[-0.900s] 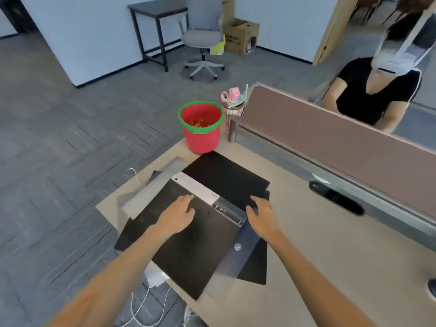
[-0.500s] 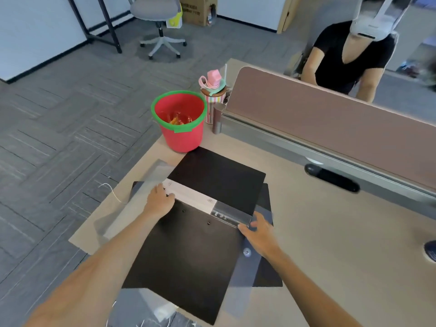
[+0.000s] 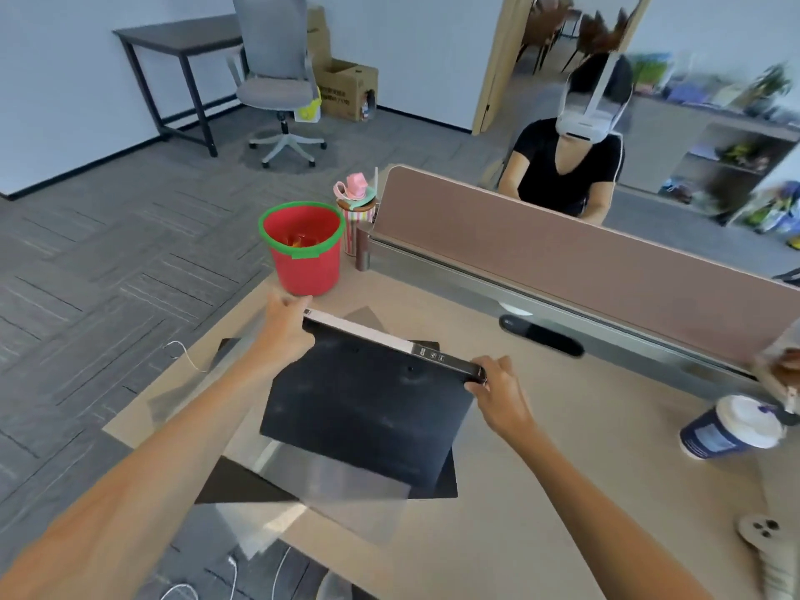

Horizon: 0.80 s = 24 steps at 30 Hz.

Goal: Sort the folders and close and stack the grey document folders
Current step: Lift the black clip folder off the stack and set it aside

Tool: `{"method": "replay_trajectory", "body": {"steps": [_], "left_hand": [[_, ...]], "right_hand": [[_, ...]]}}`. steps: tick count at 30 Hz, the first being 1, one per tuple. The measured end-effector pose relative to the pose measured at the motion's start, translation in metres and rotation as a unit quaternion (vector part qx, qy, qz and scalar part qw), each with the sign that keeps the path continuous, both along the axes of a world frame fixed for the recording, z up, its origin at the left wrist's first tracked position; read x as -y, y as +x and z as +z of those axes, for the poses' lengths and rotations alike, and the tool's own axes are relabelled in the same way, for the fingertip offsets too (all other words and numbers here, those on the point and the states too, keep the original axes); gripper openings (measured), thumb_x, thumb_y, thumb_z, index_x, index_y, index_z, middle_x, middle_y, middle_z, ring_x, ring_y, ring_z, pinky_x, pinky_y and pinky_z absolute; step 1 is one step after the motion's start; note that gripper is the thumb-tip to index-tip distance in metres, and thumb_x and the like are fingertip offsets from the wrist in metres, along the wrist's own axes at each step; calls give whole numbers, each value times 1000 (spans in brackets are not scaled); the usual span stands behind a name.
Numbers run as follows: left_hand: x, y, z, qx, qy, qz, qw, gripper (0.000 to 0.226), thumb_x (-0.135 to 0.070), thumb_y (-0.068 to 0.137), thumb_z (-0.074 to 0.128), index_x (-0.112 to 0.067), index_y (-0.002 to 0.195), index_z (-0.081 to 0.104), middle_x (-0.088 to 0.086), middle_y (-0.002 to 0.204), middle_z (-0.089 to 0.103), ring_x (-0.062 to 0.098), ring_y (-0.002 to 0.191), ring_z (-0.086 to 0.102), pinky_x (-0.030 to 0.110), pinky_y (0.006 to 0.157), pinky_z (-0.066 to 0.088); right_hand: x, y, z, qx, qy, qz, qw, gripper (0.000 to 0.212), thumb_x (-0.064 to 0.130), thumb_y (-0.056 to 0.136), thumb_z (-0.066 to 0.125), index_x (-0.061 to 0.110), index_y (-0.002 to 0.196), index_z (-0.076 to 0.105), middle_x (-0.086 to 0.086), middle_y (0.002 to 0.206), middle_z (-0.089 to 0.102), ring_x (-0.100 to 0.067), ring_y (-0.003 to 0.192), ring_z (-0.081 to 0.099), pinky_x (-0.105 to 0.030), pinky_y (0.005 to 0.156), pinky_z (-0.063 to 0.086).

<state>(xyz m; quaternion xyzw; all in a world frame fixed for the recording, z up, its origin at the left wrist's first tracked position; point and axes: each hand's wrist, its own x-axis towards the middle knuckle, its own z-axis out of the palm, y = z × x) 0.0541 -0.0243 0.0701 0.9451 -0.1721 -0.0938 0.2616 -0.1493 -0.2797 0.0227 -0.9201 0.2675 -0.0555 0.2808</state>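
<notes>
A black binder folder [image 3: 368,404] with a white-labelled spine is closed and raised at its spine end over the desk. My left hand [image 3: 283,329] grips the spine's left end. My right hand [image 3: 493,383] grips the spine's right end. Under it lie a translucent grey document folder [image 3: 329,491] and a dark flat folder [image 3: 242,485] near the desk's left front edge.
A red bucket [image 3: 303,253] with a green rim stands at the desk's far left corner, a striped cup [image 3: 357,218] behind it. A brown divider panel [image 3: 584,262] runs along the back; a person sits beyond it. A paper coffee cup [image 3: 731,426] lies at right.
The open black folder has been shut: its far cover came over. Both hands moved from its surface to the spine ends and lifted that edge. The camera tilted up.
</notes>
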Motion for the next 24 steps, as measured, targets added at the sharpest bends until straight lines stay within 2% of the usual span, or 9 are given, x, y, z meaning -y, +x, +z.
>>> {"method": "replay_trajectory", "body": {"steps": [3,5,8,10,13,16,18,21,24], "left_hand": [[21,-24,24,67,-26,-37,997,45,3,75,72,-6,117,61,11,110,33,34,108,47,34,92,44],[38,-36,30,118,-38,-61,990,33,0,73,76,-10,103,65,7,103,34,32,102,46,42,92,46],[71,-58,24,170,-98,-59,979,29,6,70,76,-9,93,67,13,116,40,31,107,45,36,91,43],[90,-73,10,140,-156,-51,976,31,6,73,74,-8,100,67,19,128,40,35,120,41,32,101,35],[114,-94,-30,-80,-233,19,969,41,-14,88,66,-23,124,49,13,131,51,35,122,47,47,104,41],[137,-136,-69,-427,-322,148,832,52,-22,95,56,-17,142,33,12,127,55,32,104,62,47,85,54],[147,-169,-86,-498,-303,141,800,53,-19,93,60,-9,139,37,18,128,55,33,100,63,45,76,56],[158,-186,-105,-486,-267,179,813,67,-8,86,68,-15,141,30,19,134,49,35,111,58,49,83,56],[167,-192,-107,-567,-273,186,754,49,-9,89,65,-8,131,40,22,130,51,38,103,62,50,85,54]], "right_hand": [[24,-31,23,66,-83,-2,994,23,18,92,59,11,113,56,-7,111,42,-25,89,53,-38,81,53],[37,-55,34,87,-118,2,989,23,16,93,57,7,114,53,-9,118,45,-26,89,55,-38,75,53],[51,-94,41,101,-125,-11,987,28,19,94,54,9,120,49,-9,118,57,-32,89,60,-42,71,51],[56,-119,37,98,-125,-15,987,28,26,94,53,14,120,51,-5,113,62,-31,90,62,-40,71,50],[52,-149,14,94,-157,19,983,21,29,92,53,18,110,55,-2,101,65,-28,81,64,-38,64,51],[39,-165,-18,96,-210,108,967,12,19,85,55,17,97,58,-2,90,66,-23,74,63,-36,61,53],[28,-173,-36,84,-243,175,950,11,17,85,57,17,95,60,-1,94,67,-19,80,63,-31,69,55],[27,-186,-53,94,-236,189,949,14,17,83,59,16,97,61,-1,100,67,-19,86,65,-29,73,56],[36,-194,-57,103,-239,186,947,17,16,82,60,15,99,63,-1,101,67,-19,89,65,-31,75,56]]}}
